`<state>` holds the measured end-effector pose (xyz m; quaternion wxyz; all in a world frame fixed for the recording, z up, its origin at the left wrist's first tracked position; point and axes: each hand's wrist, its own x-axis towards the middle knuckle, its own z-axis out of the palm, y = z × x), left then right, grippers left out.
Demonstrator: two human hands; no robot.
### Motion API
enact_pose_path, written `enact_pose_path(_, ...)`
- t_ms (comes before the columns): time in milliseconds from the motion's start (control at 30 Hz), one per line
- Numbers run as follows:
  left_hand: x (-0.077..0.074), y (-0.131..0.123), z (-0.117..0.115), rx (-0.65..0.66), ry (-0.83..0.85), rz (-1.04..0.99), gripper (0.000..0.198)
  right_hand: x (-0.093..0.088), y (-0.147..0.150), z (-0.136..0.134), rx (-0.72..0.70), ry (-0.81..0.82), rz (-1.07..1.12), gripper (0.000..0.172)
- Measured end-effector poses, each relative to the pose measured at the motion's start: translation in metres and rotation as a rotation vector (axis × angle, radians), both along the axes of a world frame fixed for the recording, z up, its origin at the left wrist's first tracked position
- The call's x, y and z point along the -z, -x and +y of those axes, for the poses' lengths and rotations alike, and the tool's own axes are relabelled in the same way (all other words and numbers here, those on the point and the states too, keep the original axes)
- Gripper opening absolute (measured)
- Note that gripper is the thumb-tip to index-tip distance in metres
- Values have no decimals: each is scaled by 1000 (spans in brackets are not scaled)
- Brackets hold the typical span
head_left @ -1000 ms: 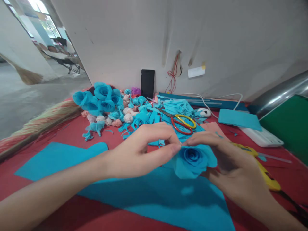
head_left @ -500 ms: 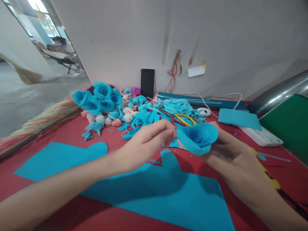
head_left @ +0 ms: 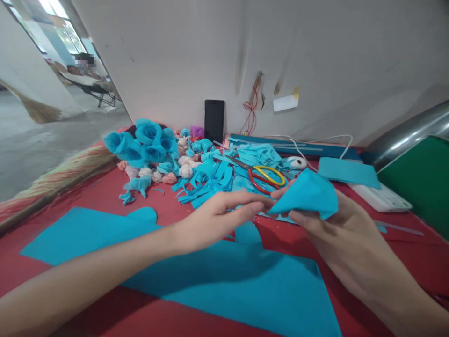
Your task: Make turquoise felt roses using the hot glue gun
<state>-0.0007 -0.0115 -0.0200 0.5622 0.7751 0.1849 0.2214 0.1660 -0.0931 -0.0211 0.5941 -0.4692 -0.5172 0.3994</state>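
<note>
My right hand is closed around a blue crepe-paper rose, which lies tilted on its side. Its pointed base faces left, and its open petals are turned away from view. My left hand is beside that base with thumb and fingers stretched out; the fingertips come up to the point, and whether they touch it cannot be told. Below both hands, a large sheet of blue crepe paper covers part of the red table. Another blue piece is at the left.
Finished blue roses stand at the back left beside small pink and white ones. Scissors with red and yellow handles rest on blue scraps. A black phone leans on the wall. Folded blue paper is at right.
The rose has been turned in my right hand, from its petals facing up and toward me to its side, base pointing left. My left hand has moved slightly down and right.
</note>
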Motion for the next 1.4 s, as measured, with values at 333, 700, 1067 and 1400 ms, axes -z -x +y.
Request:
enact_pose_path(333, -2, -2, -5, -26, 89, 41, 18, 3, 9, 1, -61, 61, 7, 9)
enact_pose_path(700, -4, -2, -6, -67, 111, 97, 20, 1, 1, 7, 115, 105, 237, 12)
enact_pose_path(1067, -5, -5, -7, -86, 85, 130, 18, -8, -15, 11, 396, 60, 391, 21)
enact_pose_path(1400, 0, 1, 1, -172, 19, 145, 13, -26, -26, 13, 537, -25, 445, 23)
